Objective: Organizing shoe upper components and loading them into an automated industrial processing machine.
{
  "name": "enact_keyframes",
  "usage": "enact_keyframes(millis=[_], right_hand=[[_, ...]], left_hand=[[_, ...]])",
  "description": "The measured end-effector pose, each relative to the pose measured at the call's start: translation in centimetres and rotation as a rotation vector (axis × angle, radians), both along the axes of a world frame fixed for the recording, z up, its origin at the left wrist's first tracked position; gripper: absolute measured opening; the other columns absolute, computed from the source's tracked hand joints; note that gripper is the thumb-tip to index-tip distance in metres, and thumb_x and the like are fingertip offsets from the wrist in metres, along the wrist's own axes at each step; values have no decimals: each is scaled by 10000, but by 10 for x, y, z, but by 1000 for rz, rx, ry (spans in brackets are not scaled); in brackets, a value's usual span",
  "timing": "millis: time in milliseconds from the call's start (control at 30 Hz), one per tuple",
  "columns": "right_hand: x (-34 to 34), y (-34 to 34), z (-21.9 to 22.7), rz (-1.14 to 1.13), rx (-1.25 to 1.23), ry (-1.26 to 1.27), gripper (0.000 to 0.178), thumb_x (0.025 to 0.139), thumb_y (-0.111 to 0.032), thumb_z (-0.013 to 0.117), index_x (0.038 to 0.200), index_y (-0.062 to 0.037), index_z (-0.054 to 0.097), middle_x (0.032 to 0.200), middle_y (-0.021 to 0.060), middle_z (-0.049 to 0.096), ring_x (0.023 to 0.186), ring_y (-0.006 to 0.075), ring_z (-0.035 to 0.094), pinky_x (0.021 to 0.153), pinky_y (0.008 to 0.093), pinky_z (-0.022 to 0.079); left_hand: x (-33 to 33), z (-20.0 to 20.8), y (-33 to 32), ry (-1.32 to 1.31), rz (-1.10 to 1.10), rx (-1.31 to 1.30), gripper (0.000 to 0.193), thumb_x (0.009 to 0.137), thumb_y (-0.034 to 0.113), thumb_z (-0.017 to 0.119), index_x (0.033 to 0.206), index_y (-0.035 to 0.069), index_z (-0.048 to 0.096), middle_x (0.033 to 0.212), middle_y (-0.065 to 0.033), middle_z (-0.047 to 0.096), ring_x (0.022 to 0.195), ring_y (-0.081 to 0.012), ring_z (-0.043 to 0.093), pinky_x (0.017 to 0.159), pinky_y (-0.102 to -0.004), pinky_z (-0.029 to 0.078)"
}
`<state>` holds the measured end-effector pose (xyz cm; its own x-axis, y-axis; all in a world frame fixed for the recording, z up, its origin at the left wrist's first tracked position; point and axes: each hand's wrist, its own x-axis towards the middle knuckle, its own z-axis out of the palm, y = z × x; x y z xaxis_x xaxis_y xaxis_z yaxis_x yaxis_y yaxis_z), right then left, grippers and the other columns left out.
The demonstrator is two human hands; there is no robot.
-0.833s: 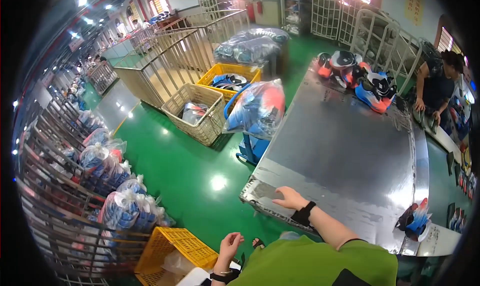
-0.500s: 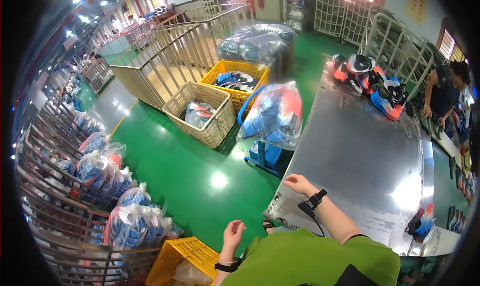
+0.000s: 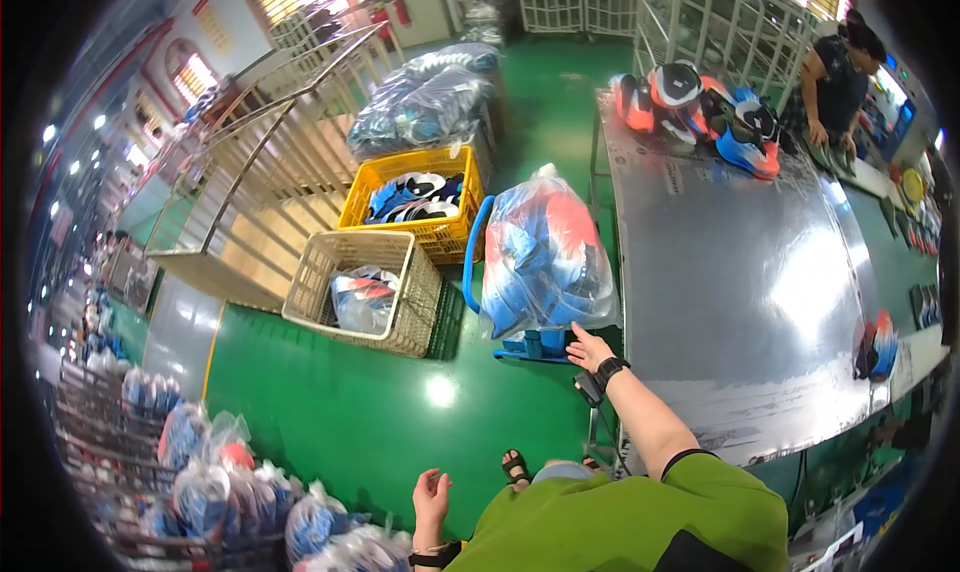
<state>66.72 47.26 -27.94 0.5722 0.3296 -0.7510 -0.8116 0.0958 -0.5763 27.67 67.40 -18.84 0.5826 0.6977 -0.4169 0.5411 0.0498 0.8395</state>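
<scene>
A clear plastic bag [image 3: 550, 252] of blue, white and coral shoe pieces, tied at the top, rests on a blue stand [image 3: 540, 346] with a curved blue bar [image 3: 472, 257] on its left. My right hand [image 3: 590, 349] reaches out just below the bag's lower right corner, fingers extended and empty; whether it touches the plastic I cannot tell. Lower down, my left hand [image 3: 431, 494] hangs over the green floor with loosely bent fingers, holding nothing. Both wrists wear black straps.
A metal-topped table [image 3: 720, 292] stands at right, bearing shoe uppers [image 3: 700, 112]. Cream [image 3: 420, 312] and yellow crates [image 3: 450, 232] sit left of the bag. More filled bags [image 3: 205, 497] line the lower left. Behind the table a person [image 3: 835, 82] handles dark pieces.
My view has turned and come nearer the bag. My right hand has moved from over the table's edge to beside the bag's bottom. The left hand stays low and empty.
</scene>
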Motion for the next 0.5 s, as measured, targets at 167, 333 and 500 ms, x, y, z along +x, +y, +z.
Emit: enact_keyframes(millis=[167,333,500], right_hand=[[15,9,-48,-287,-142,187,938,673,-602,641,1353,-79,263,1378,202,246,1180,290,392,822,394,416],[57,7,-98,-449,-89,206,841,678,-603,638,1292,-96,367,1322,116,359,1147,268,410,784,390,414],[75,73,-33,-308,-50,-99,373,778,-257,662,1073,-81,518,1027,58,574,956,180,540,759,377,451]], left_hand=[[46,16,67,0,-110,-9,287,835,115,581,1055,-43,483,842,-118,618,769,-153,618,680,-237,474],[118,18,101,7,-153,-63,284,836,116,580,1053,-40,485,847,-119,616,767,-150,618,660,-227,470],[205,13,125,-36,-144,-74,282,835,114,581,1059,-30,489,849,-114,618,752,-143,617,622,-218,466]])
